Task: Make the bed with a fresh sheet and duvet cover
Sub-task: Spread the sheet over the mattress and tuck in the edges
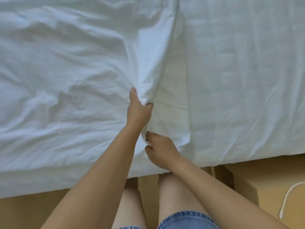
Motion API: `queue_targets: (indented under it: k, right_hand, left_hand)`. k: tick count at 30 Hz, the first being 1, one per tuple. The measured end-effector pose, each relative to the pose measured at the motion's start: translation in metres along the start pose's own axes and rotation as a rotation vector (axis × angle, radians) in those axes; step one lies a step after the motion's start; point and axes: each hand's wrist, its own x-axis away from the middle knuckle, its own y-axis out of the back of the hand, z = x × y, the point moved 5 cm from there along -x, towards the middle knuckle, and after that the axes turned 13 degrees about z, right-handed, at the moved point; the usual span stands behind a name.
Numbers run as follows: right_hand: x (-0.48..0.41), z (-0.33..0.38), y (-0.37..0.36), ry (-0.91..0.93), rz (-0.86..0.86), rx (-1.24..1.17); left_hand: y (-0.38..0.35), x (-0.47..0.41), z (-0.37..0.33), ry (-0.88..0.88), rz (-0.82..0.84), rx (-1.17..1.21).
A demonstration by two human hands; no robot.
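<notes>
Two hands work one edge of cloth. The left hand is closed round a gathered ridge of the crumpled white duvet cover, with the thumb laid up along the ridge toward 12 o'clock and the fingers curled under the fold. The right hand, just at its 5 o'clock, pinches the same edge lower down between thumb and bent fingers. The cover fills the view from 8 to 12 o'clock, and its free edge runs from 12 o'clock down to the hands. The smoother sheet lies flat from 1 to 4 o'clock. The step looks to be straightening that edge or drawing it across. To do it well, grip the hem itself rather than a bunch of loose cloth and slide the hands apart along it until it goes taut. Then carry it toward 3 o'clock, low and level, so the sheet beneath is not dragged into creases. A white cable lies on the floor at 4 o'clock, so any sidestep that way should clear it.
</notes>
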Motion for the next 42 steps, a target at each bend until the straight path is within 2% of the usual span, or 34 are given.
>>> queue_targets:
  k: [2, 5, 7, 9, 10, 12, 13, 15, 17, 19, 21, 23, 24, 27, 28, 30, 33, 37, 39, 42]
  right_hand:
    - [0.005, -0.007, 0.014, -0.011, -0.078, -0.184]
    - [0.002, -0.014, 0.060, -0.104, -0.368, -0.682]
    - [-0.024, -0.008, 0.084, -0.091, -0.332, -1.040]
    - [-0.059, 0.006, 0.100, -0.076, -0.267, -1.191]
    - [-0.074, 0.016, 0.105, -0.072, -0.312, -1.196]
    - [-0.090, 0.039, 0.106, -0.082, -0.433, -1.049]
    - [-0.091, 0.053, 0.100, -0.078, -0.429, -0.935]
    - [-0.088, 0.080, 0.072, 0.003, -0.231, -0.725]
    - [-0.072, 0.105, 0.031, 0.113, 0.076, -0.561]
    - [-0.054, 0.114, 0.002, 0.160, 0.233, -0.450]
    - [-0.043, 0.110, -0.011, 0.140, 0.262, -0.360]
    - [-0.040, 0.106, -0.010, 0.106, 0.258, -0.314]
    - [-0.041, 0.102, -0.002, 0.071, 0.186, -0.405]
    - [-0.059, 0.090, 0.026, -0.132, -0.177, -0.835]
    - [-0.070, 0.089, 0.029, -0.200, -0.182, -0.880]
    - [-0.093, 0.103, 0.018, -0.277, 0.009, -0.829]
    - [-0.118, 0.139, -0.023, -0.258, 0.297, -0.689]
    - [-0.118, 0.182, -0.078, -0.134, 0.361, -0.474]
    - [-0.109, 0.206, -0.111, -0.025, 0.439, -0.359]
    - [-0.101, 0.228, -0.156, 0.026, 0.598, -0.136]
  left_hand:
    - [0.016, 0.003, -0.009, -0.037, -0.027, -0.168]
    - [0.021, 0.025, -0.008, -0.098, -0.001, -0.309]
    - [0.020, 0.049, 0.004, -0.153, -0.012, -0.336]
    - [0.024, 0.072, 0.016, -0.167, -0.008, -0.323]
    - [0.029, 0.081, 0.024, -0.145, 0.004, -0.288]
    - [0.042, 0.093, 0.035, -0.064, 0.058, -0.160]
    - [0.054, 0.095, 0.038, -0.022, 0.070, -0.038]
    - [0.083, 0.093, 0.039, 0.073, 0.031, 0.313]
    - [0.110, 0.082, 0.038, 0.157, -0.029, 0.581]
    - [0.127, 0.071, 0.040, 0.227, -0.110, 0.627]
    - [0.138, 0.065, 0.047, 0.196, -0.260, 0.538]
    - [0.140, 0.067, 0.058, 0.160, -0.319, 0.468]
    - [0.141, 0.072, 0.063, 0.137, -0.329, 0.470]
    - [0.142, 0.092, 0.078, 0.060, -0.302, 0.513]
    - [0.142, 0.100, 0.082, 0.042, -0.277, 0.529]
    - [0.141, 0.119, 0.090, 0.010, -0.210, 0.546]
    - [0.155, 0.135, 0.114, 0.034, -0.200, 0.615]
    - [0.198, 0.140, 0.160, 0.117, -0.193, 0.959]
    - [0.226, 0.140, 0.180, 0.153, -0.257, 1.005]
    - [0.259, 0.132, 0.194, 0.078, -0.313, 0.974]
